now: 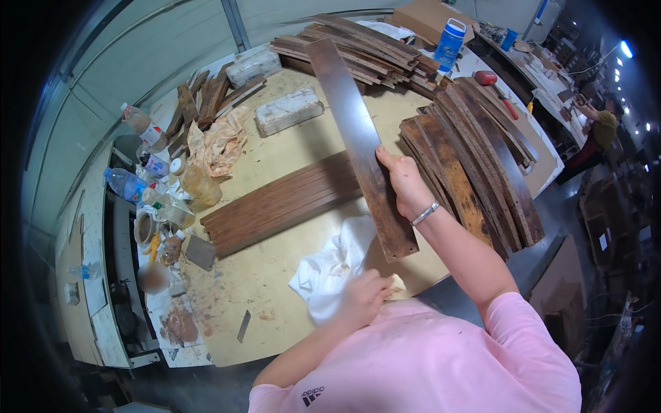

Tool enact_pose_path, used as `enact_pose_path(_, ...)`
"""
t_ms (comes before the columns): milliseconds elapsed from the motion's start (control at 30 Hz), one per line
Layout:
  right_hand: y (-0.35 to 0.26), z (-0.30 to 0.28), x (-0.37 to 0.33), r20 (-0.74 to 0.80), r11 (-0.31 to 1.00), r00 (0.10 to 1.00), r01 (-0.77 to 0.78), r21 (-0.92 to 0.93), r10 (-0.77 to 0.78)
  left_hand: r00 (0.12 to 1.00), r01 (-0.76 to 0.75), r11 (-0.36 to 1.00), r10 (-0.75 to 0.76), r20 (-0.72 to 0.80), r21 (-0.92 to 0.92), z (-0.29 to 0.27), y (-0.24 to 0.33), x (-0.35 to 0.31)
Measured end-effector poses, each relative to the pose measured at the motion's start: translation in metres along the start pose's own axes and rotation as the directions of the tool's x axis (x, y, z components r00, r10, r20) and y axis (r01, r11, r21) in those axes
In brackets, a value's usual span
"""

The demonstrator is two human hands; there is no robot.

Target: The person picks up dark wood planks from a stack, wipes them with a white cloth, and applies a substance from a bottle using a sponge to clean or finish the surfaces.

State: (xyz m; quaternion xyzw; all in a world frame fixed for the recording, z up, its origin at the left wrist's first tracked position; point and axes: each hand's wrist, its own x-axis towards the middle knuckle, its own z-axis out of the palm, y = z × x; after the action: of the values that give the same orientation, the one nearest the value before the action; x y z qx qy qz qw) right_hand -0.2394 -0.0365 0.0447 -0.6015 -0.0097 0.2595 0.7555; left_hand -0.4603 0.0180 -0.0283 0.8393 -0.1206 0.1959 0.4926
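My right hand [407, 180] grips the edge of a long, dark brown wooden plank [358, 131]. The plank is raised at a slant over the table, and its upper face shines. Close to my body, my left hand [365, 297] is closed on a small pale-yellow pad or folded cloth [395, 285], mostly covered by the fingers. Beside that hand lies a crumpled white cloth [330, 272]. Under the raised plank, a row of reddish-brown wooden strips [275, 203] rests side by side on the table [289, 330].
Stacked dark planks [475, 165] fill the right side, with more planks [358, 51] behind. Two whitish wrapped blocks [289, 110] and a stained rag [219, 141] sit farther back. Bottles [200, 184] crowd the left edge. A blue bottle [449, 45] stands far right; another person [602, 131] works beyond.
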Motion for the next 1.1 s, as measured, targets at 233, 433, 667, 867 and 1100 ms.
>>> enact_pose_path(233,0.003,0.005,-0.002,-0.035,0.996,0.999,0.009,0.087,-0.006,0.91,0.238,0.969,-0.247,-0.332,-0.067,-0.046,0.008,0.05)
enact_pose_path(433,-0.001,0.006,-0.009,0.051,0.997,0.998,-0.044,0.058,0.041,0.987,0.047,0.998,-0.041,-0.158,0.033,-0.029,0.019,0.017)
enact_pose_path(667,0.005,0.009,-0.016,0.012,0.996,0.998,-0.055,0.076,0.054,0.987,0.032,0.999,-0.028,-0.16,0.023,-0.042,0.02,0.02)
enact_pose_path(867,0.019,0.007,-0.028,0.027,0.995,0.996,-0.078,-0.055,0.08,0.799,0.403,0.861,-0.496,-0.34,-0.309,-0.053,0.009,0.011)
enact_pose_path(1100,0.049,0.015,-0.053,0.12,0.985,0.99,-0.054,-0.163,0.074,0.74,0.275,0.961,-0.202,-0.641,0.014,-0.069,-0.003,0.047)
